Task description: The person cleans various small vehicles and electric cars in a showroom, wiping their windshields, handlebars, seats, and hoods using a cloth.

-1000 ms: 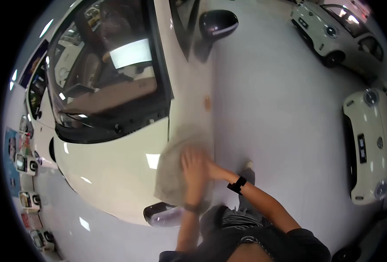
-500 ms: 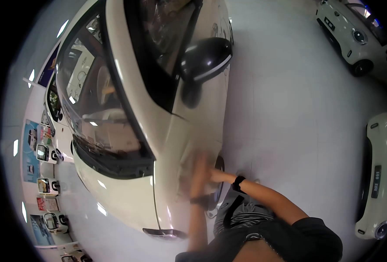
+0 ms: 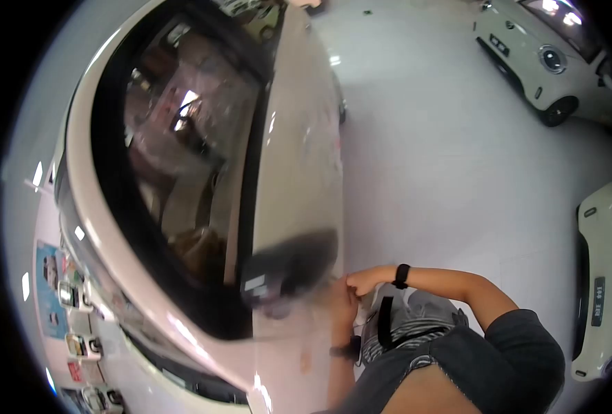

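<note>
My right hand (image 3: 373,279) is closed, its fingertips meeting my left hand beside the cream car's side. What it pinches, if anything, is hidden. My left hand (image 3: 344,301) stands upright against the right one, its fingers partly covered and blurred. Each wrist wears a black band. The cream car (image 3: 295,165) fills the left half of the view. Its black side mirror (image 3: 292,265) is just up and left of my hands, smeared by motion. Behind the mirror lies the side window (image 3: 202,159), with seats and reflections showing through the glass.
Pale floor (image 3: 423,159) stretches to the right of the car. Two more light-coloured cars stand there, one at the upper right (image 3: 527,52) and one at the right edge (image 3: 606,283). Posters (image 3: 49,290) and several small display units line the wall at far left.
The view has shifted along the car from the front wing to the door window, and the mirror now sits lower. My hands have come together beside the car's side.
</note>
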Demonstrator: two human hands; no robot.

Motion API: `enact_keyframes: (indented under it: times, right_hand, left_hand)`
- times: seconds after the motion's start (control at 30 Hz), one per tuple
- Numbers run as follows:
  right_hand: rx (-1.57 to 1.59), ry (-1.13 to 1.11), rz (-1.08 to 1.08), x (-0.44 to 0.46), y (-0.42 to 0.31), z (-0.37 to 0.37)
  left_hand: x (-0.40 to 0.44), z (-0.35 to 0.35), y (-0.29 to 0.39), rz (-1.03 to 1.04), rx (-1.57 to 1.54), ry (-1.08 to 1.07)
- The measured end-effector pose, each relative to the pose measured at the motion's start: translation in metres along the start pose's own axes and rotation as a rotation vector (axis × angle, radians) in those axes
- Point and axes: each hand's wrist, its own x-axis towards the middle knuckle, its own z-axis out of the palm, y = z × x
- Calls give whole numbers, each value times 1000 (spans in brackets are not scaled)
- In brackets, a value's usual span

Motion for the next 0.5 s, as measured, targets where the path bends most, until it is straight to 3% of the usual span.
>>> enact_keyframes:
  times: [0.1, 0.17, 0.27, 0.37, 0.4, 0.5]
  right_hand:
    - [112, 329, -76, -59, 87, -57]
    - [241, 556, 21, -112, 107, -99]
    - [310, 694, 225, -194, 106, -158]
    - [165, 987, 213, -254, 136, -201]
    - [142, 1098, 195, -266, 144, -216]
    - [304, 1250, 199, -314, 158, -281]
  left_hand:
    - [87, 54, 16, 18, -214, -228]
    - [155, 59, 90, -41, -382, -415]
    - [222, 102, 150, 70, -532, -622]
    - [279, 194, 160, 163, -642, -653]
    - [296, 212, 170, 202, -480, -538]
    - [369, 257, 219, 184, -322, -547]
